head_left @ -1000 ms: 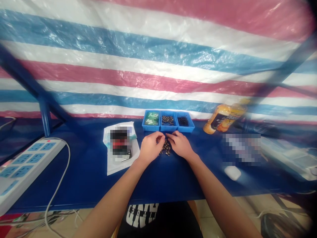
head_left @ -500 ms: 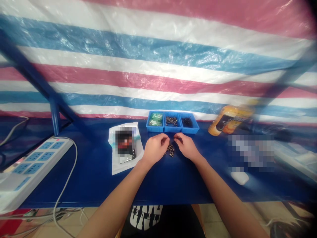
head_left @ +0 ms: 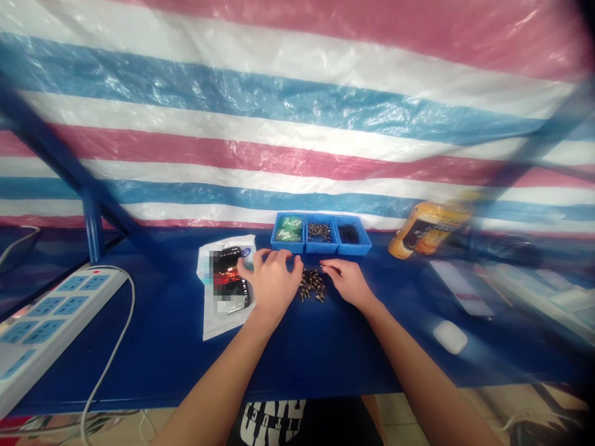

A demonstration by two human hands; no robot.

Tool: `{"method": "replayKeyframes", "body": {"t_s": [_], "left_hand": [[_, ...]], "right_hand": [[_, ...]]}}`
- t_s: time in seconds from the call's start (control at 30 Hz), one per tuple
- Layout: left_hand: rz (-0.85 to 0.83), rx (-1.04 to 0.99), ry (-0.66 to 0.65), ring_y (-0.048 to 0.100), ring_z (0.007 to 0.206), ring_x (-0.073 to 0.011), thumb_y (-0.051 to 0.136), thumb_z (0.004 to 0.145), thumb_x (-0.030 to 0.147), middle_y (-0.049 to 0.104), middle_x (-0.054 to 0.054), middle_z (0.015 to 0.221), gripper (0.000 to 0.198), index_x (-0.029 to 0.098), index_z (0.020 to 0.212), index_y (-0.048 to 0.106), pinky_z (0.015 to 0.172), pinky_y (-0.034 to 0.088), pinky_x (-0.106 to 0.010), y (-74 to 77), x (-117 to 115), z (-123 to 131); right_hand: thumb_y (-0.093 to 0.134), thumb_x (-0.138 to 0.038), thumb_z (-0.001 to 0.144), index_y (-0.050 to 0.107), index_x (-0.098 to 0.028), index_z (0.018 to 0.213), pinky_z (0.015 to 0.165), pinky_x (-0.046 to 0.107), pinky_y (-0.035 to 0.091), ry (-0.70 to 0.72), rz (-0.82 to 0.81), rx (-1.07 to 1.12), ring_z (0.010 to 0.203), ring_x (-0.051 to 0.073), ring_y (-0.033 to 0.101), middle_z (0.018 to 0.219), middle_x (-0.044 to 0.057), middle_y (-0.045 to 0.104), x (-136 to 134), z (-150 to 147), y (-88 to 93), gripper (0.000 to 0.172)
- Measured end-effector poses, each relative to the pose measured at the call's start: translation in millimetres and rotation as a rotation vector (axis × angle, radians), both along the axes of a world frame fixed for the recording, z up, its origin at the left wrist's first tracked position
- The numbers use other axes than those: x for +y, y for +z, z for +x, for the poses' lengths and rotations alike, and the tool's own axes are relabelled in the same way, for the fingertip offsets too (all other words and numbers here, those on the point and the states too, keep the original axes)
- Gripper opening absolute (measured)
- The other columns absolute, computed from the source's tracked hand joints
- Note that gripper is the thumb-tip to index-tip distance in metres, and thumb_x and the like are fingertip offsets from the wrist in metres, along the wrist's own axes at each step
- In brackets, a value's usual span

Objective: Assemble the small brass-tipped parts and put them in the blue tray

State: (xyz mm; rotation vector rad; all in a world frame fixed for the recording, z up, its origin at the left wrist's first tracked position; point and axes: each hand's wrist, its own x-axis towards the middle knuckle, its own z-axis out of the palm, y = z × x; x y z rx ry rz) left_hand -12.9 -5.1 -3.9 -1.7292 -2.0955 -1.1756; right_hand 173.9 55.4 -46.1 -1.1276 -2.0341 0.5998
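Note:
My left hand (head_left: 275,282) is spread open with nothing in it, between a phone (head_left: 238,282) with a lit screen and a small heap of dark metal screw-like parts (head_left: 312,286) on the blue table. The heap lies just right of its fingers. Just right of the heap, my right hand (head_left: 348,282) is closed in a pinch, thumb against forefinger. At its fingertips is a tiny metal piece, too small to name. Behind both hands stand three joined blue bins: a left bin (head_left: 289,246) with green-and-white contents, a middle bin (head_left: 320,248) of small metal parts, a right bin (head_left: 352,249) of small black pieces.
The phone rests on a white plastic bag (head_left: 214,325). A white power strip (head_left: 60,322) with a cable lies at the left. To the right are an orange bottle (head_left: 418,229), a flat pale device (head_left: 460,288) and a white rounded case (head_left: 450,337). Striped sheeting hangs behind.
My left hand has opened from a pinch and moved left, nearer the phone. My right hand stays pinched beside the heap, which shows more fully. The view has shifted slightly.

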Motion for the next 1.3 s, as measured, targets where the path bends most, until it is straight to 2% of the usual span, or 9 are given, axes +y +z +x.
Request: {"method": "replayKeyframes", "body": {"t_s": [0.17,0.23,0.3,0.37,0.43,0.63,0.9,1.1,1.3], "left_hand": [[-0.018,-0.090,0.044,0.038,0.128,-0.0420,0.059,0.088,0.039,0.073,-0.013,0.105,0.021,0.023,0.087,0.071,0.103,0.022,-0.070,3.8,1,-10],[-0.035,-0.103,0.036,0.039,0.127,-0.0423,0.058,0.088,0.039,0.073,-0.013,0.105,0.022,0.022,0.087,0.072,0.103,0.019,-0.073,4.4,2,-11],[-0.032,-0.084,0.036,0.041,0.126,-0.0421,0.058,0.088,0.038,0.073,-0.013,0.102,0.021,0.022,0.087,0.071,0.105,0.008,-0.077,5.1,2,-12],[-0.002,-0.045,0.030,0.042,0.126,-0.0414,0.058,0.089,0.037,0.074,-0.012,0.100,0.019,0.023,0.087,0.071,0.106,-0.004,-0.077,6.0,1,-11],[0.033,-0.012,0.009,0.044,0.127,-0.0398,0.058,0.089,0.036,0.074,-0.012,0.098,0.018,0.023,0.088,0.071,0.109,-0.007,-0.074,6.8,1,-11],[0.023,0.021,-0.116,0.055,0.115,-0.0346,0.058,0.089,0.034,0.073,-0.010,0.093,0.017,0.024,0.086,0.071,0.117,0.008,-0.062,5.5,0,-5],[-0.027,-0.054,0.022,0.045,0.121,-0.0422,0.059,0.087,0.039,0.073,-0.015,0.098,0.022,0.022,0.086,0.072,0.105,0.000,-0.078,3.8,-2,-6],[0.005,-0.030,0.032,0.044,0.124,-0.0413,0.056,0.089,0.038,0.073,-0.014,0.099,0.023,0.022,0.087,0.072,0.108,-0.004,-0.076,8.8,-3,-7],[-0.025,0.091,0.114,0.048,0.117,-0.0430,0.054,0.089,0.046,0.071,-0.019,0.104,0.036,0.017,0.097,0.073,0.107,0.018,-0.068,6.6,-1,-18]], "right_hand": [[0.052,-0.036,0.096,0.075,-0.024,0.092,0.075,0.032,0.050,-0.006,-0.028,-0.011,0.081,0.021,0.069,0.089,0.003,0.077,-3,-1,5.8,0.025],[0.051,-0.041,0.096,0.072,-0.022,0.080,0.067,0.030,0.046,-0.025,-0.037,-0.011,0.070,0.019,0.065,0.075,0.003,0.073,-4,-1,7.8,0.033],[0.050,-0.045,0.095,0.068,-0.021,0.072,0.064,0.029,0.044,-0.040,-0.039,0.000,0.064,0.018,0.060,0.069,0.003,0.069,-6,-1,9.2,0.038],[0.050,-0.046,0.095,0.065,-0.021,0.070,0.062,0.028,0.041,-0.040,-0.040,0.002,0.062,0.017,0.056,0.066,0.002,0.066,-7,-2,10.4,0.039],[0.048,-0.046,0.096,0.062,-0.021,0.068,0.060,0.027,0.038,-0.036,-0.041,-0.011,0.059,0.015,0.052,0.064,0.000,0.063,-8,-2,11.5,0.040],[0.048,-0.049,0.096,0.053,-0.020,0.061,0.056,0.027,0.032,-0.033,-0.029,-0.043,0.055,0.013,0.044,0.057,-0.002,0.052,-9,-3,12.4,0.046],[0.046,-0.049,0.097,0.043,-0.020,0.057,0.055,0.028,0.027,-0.046,-0.022,-0.065,0.053,0.012,0.039,0.054,-0.003,0.044,-9,-2,11.9,0.049],[0.046,-0.049,0.096,0.043,-0.020,0.057,0.055,0.028,0.026,-0.037,-0.027,-0.068,0.054,0.012,0.038,0.055,-0.003,0.043,-10,-3,12.2,0.049],[0.047,-0.050,0.096,0.040,-0.020,0.057,0.055,0.029,0.024,-0.035,-0.034,-0.064,0.054,0.011,0.036,0.055,-0.004,0.039,-10,-1,12.7,0.049]]}}
